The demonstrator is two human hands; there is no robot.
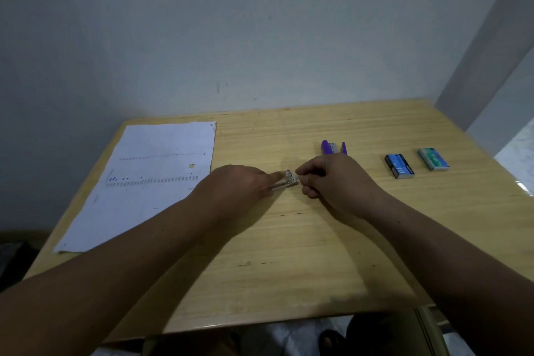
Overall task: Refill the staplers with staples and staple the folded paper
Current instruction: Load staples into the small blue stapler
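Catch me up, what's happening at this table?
A person is working a small clear stapler over the wooden table: left hand holds its body, right hand pinches at its front end. A purple stapler lies behind, blue and green staple boxes to the right, closed. The printed paper lies flat, untouched.

There is a single view, from a wide-angle camera worn on the person's head. It looks forward and steeply down across a wooden table (289, 240) toward a plain wall (231, 23) behind it. The near table edge crosses the bottom of the frame, with a strip of floor showing below it. Both forearms enter from the lower corners and the hands (239, 185) meet near the centre, close to the lens. The lens bends straight lines toward the frame's edges. No second view shares the scene.
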